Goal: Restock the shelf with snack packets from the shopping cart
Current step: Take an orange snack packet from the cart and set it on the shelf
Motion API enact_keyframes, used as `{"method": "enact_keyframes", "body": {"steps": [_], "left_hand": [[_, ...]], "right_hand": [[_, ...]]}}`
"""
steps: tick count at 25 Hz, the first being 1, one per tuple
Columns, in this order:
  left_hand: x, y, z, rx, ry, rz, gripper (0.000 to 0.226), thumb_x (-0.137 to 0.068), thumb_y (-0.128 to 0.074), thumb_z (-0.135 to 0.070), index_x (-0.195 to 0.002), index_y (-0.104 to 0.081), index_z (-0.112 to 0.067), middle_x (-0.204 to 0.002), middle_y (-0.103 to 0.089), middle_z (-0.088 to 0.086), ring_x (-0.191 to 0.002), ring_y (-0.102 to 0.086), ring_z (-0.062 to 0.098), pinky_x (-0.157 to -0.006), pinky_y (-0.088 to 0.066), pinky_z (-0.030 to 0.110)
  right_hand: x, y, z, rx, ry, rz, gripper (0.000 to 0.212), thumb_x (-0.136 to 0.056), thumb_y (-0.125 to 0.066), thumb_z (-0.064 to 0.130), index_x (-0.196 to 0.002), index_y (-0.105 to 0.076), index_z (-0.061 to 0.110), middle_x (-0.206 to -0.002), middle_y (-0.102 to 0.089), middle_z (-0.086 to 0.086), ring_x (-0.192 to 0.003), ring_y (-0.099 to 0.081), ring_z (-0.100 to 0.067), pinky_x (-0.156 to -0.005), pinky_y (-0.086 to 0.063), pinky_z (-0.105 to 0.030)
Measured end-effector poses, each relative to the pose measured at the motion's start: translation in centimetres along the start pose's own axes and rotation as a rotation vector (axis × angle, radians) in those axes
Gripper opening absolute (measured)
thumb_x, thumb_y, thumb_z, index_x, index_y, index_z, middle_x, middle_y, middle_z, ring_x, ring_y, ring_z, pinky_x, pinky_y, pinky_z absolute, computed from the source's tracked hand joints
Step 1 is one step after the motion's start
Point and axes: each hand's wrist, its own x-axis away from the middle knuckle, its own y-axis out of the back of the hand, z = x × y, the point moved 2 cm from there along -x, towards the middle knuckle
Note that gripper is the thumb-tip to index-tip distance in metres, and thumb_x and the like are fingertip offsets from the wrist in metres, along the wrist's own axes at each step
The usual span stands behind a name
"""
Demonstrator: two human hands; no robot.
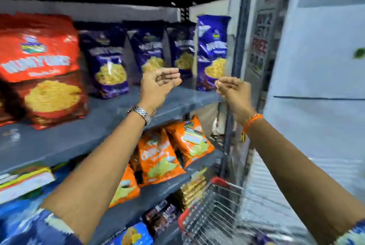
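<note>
Left hand (158,84) is raised empty, fingers loosely curled, before the blue packets (146,51) standing on the shelf (110,110). Right hand (231,88) is half-closed, nothing visibly held, beside the end packet (213,51), which may be toppled if brushed; the shopping cart (213,213) is seen below.

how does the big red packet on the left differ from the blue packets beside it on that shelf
The red packet is much larger and wider than the blue packets. The red packet sits at the shelf's front edge; the blue packets stand further back in a row. Both show the same brand lettering and a picture of yellow noodle-like snack.
</note>
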Motion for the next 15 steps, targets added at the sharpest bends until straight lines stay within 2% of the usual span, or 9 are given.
{"method": "enact_keyframes", "body": {"steps": [2,5,9,11,13,15], "left_hand": [[2.1,-6.4,2.8,0.070,0.064,0.144,0.033,-0.081,-0.072,0.010,-0.112,-0.068,0.003,-0.095,-0.073,0.008,-0.077,-0.072,-0.005,-0.080,-0.059,0.014],[7.1,-14.4,8.0,0.116,0.208,0.303,0.035,-0.080,-0.072,0.011,-0.114,-0.067,0.005,-0.101,-0.071,0.015,-0.077,-0.071,-0.004,-0.081,-0.059,0.016],[15.7,-21.8,16.5,0.077,0.432,0.494,0.038,-0.081,-0.067,0.019,-0.119,-0.061,0.018,-0.103,-0.067,0.018,-0.069,-0.071,-0.010,-0.069,-0.057,0.009],[20.4,-24.4,21.0,0.032,0.570,0.570,0.039,-0.081,-0.066,0.021,-0.119,-0.059,0.022,-0.095,-0.069,0.010,-0.065,-0.070,-0.009,-0.066,-0.057,0.009],[25.2,-26.4,25.1,-0.031,0.717,0.637,0.042,-0.079,-0.069,0.019,-0.119,-0.060,0.021,-0.092,-0.070,0.009,-0.065,-0.071,-0.004,-0.065,-0.058,0.009],[29.3,-28.2,28.6,-0.119,0.832,0.719,0.045,-0.077,-0.074,0.014,-0.120,-0.062,0.016,-0.103,-0.071,0.021,-0.074,-0.069,0.005,-0.065,-0.059,0.009]], "right_hand": [[2.1,6.6,-3.0,0.052,-0.067,-0.112,0.029,-0.087,-0.070,0.003,-0.111,-0.065,-0.012,-0.075,-0.064,-0.008,-0.060,-0.059,-0.006,-0.062,-0.050,-0.015],[7.4,15.6,-8.7,0.139,-0.241,-0.251,0.030,-0.088,-0.070,0.005,-0.112,-0.064,-0.011,-0.083,-0.065,-0.016,-0.066,-0.060,-0.014,-0.057,-0.047,-0.015],[16.2,25.3,-17.3,0.231,-0.543,-0.415,0.030,-0.089,-0.069,0.009,-0.114,-0.065,-0.007,-0.092,-0.066,-0.018,-0.071,-0.063,-0.020,-0.058,-0.042,-0.024],[20.6,29.0,-21.2,0.242,-0.673,-0.496,0.019,-0.089,-0.069,0.009,-0.105,-0.067,-0.003,-0.083,-0.065,-0.015,-0.069,-0.065,-0.018,-0.057,-0.042,-0.024],[24.8,31.6,-24.8,0.207,-0.793,-0.569,0.003,-0.089,-0.067,0.003,-0.086,-0.066,0.005,-0.073,-0.061,-0.011,-0.054,-0.060,-0.010,-0.050,-0.041,-0.020],[28.9,32.8,-28.7,0.125,-0.938,-0.657,0.019,-0.091,-0.063,0.000,-0.074,-0.061,0.010,-0.071,-0.059,-0.011,-0.046,-0.054,-0.008,-0.039,-0.038,-0.015]]}}
